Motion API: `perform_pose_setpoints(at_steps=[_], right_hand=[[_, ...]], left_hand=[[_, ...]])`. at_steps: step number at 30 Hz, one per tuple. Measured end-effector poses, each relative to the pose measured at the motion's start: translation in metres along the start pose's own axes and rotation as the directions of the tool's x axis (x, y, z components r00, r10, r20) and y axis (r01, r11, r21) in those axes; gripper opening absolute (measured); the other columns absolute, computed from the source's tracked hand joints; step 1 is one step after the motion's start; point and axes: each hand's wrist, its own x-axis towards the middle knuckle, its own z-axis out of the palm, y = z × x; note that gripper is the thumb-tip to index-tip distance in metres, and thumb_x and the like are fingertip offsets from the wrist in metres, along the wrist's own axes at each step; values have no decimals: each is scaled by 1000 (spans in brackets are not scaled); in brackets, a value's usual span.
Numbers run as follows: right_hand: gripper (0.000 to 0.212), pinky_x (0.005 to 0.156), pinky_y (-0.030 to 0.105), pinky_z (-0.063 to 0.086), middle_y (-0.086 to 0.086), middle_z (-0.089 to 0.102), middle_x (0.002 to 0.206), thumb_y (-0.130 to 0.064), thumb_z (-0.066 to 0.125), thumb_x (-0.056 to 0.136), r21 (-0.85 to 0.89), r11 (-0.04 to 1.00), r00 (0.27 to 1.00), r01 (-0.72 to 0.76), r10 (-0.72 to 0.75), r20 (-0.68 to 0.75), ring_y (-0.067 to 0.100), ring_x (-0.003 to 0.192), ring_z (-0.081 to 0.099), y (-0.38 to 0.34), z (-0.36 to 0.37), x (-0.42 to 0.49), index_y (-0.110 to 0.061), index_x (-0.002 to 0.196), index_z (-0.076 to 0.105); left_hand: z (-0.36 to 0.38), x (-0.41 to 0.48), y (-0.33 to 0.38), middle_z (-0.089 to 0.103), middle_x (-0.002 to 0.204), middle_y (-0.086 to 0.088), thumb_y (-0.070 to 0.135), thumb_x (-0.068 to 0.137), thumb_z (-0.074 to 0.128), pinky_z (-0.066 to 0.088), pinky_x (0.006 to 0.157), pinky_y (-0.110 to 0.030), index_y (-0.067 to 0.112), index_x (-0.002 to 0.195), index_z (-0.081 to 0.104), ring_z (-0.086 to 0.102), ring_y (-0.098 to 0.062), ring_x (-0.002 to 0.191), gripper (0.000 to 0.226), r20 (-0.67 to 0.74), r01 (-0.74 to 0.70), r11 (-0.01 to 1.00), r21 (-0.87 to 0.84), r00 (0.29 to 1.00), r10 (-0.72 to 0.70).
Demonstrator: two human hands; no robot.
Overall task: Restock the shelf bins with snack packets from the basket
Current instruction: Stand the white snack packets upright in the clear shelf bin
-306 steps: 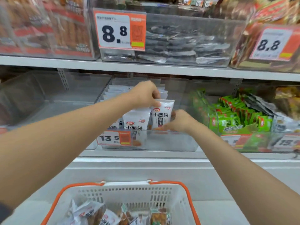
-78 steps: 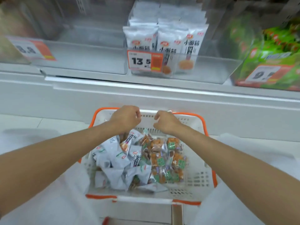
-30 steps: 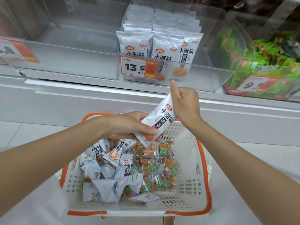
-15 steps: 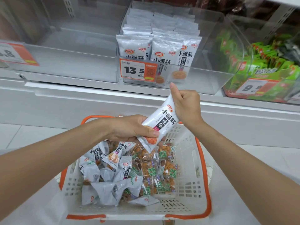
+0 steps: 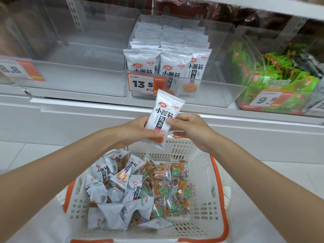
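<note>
A white snack packet [image 5: 164, 116] with black lettering stands nearly upright above the basket's far rim. My left hand [image 5: 138, 131] grips its lower half, thumb across the front. My right hand [image 5: 188, 128] touches its right edge with the fingertips, fingers loosely curled. Below lies the white basket [image 5: 213, 199] with orange trim, holding several white packets [image 5: 114, 186] on the left and clear orange-and-green packets [image 5: 168, 186] on the right. On the shelf above, a clear bin [image 5: 219, 95] holds rows of the same white packets [image 5: 168, 50] behind a 13.5 price tag [image 5: 146, 83].
A clear bin [image 5: 78, 79] with nothing in it stands left of the white packets, with an 8.8 tag [image 5: 19, 71]. To the right a clear bin holds green packets [image 5: 280, 72] behind a 9.9 tag [image 5: 266, 100]. A white shelf ledge [image 5: 87, 109] runs below the bins.
The white packet has turned from a slant to nearly upright and risen a little. My right hand slid from pinching its top end down to its right edge.
</note>
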Motion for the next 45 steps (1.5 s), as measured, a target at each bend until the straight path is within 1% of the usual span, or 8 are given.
perform_pose_setpoints(at_steps=[4,9,16,22,25,32,41,45], right_hand=[[19,80,28,57,4,76,98,-18,73,85,-44,994,993,102,-104,-50,14,81,70,-9,-16,-9,-10,103,72],[14,74,22,54,-1,77,91,-13,73,85,-112,955,953,276,-287,-100,7,79,69,-35,-45,-25,-11,98,74],[22,76,17,54,-12,72,91,-7,72,85,-417,696,623,584,-714,-320,4,81,69,-99,-97,-33,-22,101,70],[14,87,44,56,-3,76,92,-12,73,85,-417,790,741,449,-590,-320,16,87,71,-89,-116,27,-22,94,74],[5,86,47,56,0,76,88,-17,76,82,-479,825,853,300,-457,-254,10,80,67,-82,-116,56,-19,87,77],[23,74,36,62,15,74,90,-22,73,85,-569,821,981,-30,-85,-174,26,83,74,-103,-106,71,-1,94,73],[23,68,29,56,7,64,74,-25,74,80,-589,806,970,-59,-94,-226,22,68,63,-106,-109,62,-2,84,70],[39,77,28,45,-1,62,105,-30,75,79,-518,845,791,129,-403,-460,14,93,58,-93,-99,48,-17,114,64]], left_hand=[[-2,6,20,74,106,-1,26,93,63,52,72,-17,20,118,65,71,-10,90,26,-233,-115,989,91,963,133],[9,16,53,76,98,-2,14,90,66,54,85,-32,9,99,74,68,-9,87,13,-260,-287,926,247,900,349],[14,35,167,71,87,20,22,89,69,47,72,-13,37,97,72,58,4,78,17,-108,-456,654,604,766,634],[0,85,189,61,101,7,28,83,75,51,78,-22,26,123,60,58,-4,83,43,-169,-366,666,650,784,597],[-11,101,193,68,86,6,15,84,74,53,80,-26,19,93,73,60,-3,76,10,-190,-284,617,734,786,588],[-21,116,198,64,75,14,11,85,69,48,76,-24,21,82,75,59,-4,76,13,-205,-113,510,853,826,526],[-20,113,188,68,88,8,19,91,64,50,80,-25,15,94,76,63,-8,85,13,-217,-174,548,818,789,575],[-8,98,176,65,93,10,21,94,57,44,77,-27,23,96,71,52,-8,86,15,-265,-159,470,868,651,711]])
